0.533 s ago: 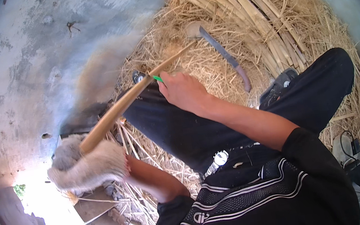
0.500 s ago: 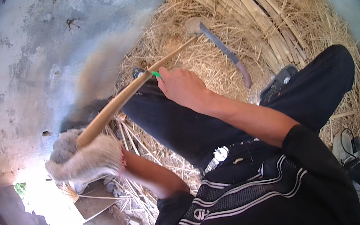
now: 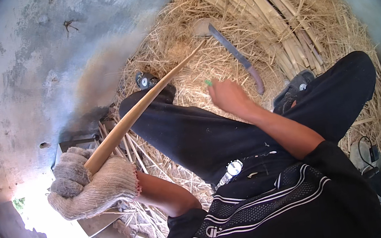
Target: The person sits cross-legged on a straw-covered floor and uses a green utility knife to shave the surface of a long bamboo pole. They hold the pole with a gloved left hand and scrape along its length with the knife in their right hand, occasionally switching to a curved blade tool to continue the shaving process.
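In a knitted grey-white work glove, my left hand is wrapped round the near end of a long tan bamboo strip. The strip slants away over my bent left leg, and its far end comes close to a pale stone. To the right of the strip and apart from it, my bare right hand is closed. A small green tool juts from its fingers; the rest is hidden, so its kind does not show. Beyond that hand, a machete with a brown handle lies on the shavings.
A bundle of split bamboo strips lies at the far right on a heap of shavings. A stained wall rises on the left. My legs are bent and spread; a wristwatch rests at my lap.
My right hand with the green tool has left the bamboo strip and moved right, towards me. My gloved left hand has dropped slightly nearer, still gripping the strip.
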`<state>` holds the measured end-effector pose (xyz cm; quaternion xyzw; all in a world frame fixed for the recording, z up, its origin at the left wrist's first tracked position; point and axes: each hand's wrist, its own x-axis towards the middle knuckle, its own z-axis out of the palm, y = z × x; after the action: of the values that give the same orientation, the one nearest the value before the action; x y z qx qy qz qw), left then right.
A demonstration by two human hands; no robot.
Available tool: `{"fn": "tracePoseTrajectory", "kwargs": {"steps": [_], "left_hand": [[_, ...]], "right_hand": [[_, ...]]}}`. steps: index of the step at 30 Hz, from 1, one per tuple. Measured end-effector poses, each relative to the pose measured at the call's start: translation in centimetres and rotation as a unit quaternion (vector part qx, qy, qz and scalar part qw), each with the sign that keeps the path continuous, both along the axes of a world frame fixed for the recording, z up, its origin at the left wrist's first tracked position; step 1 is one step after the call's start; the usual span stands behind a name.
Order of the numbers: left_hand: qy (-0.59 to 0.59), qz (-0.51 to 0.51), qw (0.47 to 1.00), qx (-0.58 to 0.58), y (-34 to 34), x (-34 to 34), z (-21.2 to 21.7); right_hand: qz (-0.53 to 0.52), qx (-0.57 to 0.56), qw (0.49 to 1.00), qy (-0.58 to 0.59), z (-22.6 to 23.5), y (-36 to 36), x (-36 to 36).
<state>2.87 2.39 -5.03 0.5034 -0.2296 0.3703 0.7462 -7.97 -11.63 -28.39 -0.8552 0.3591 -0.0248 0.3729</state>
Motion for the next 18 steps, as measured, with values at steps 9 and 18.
{"fn": "tracePoseTrajectory", "kwargs": {"steps": [9, 18], "left_hand": [[0.026, 0.017, 0.999, 0.040, 1.6, 0.6, -0.6], [-0.039, 0.037, 0.999, 0.005, 0.5, 1.5, -0.5]], "right_hand": [[0.037, -0.036, 0.981, -0.188, 7.1, 3.2, 2.0], [0.118, -0.026, 0.984, -0.133, 10.1, 4.1, 3.0]]}}
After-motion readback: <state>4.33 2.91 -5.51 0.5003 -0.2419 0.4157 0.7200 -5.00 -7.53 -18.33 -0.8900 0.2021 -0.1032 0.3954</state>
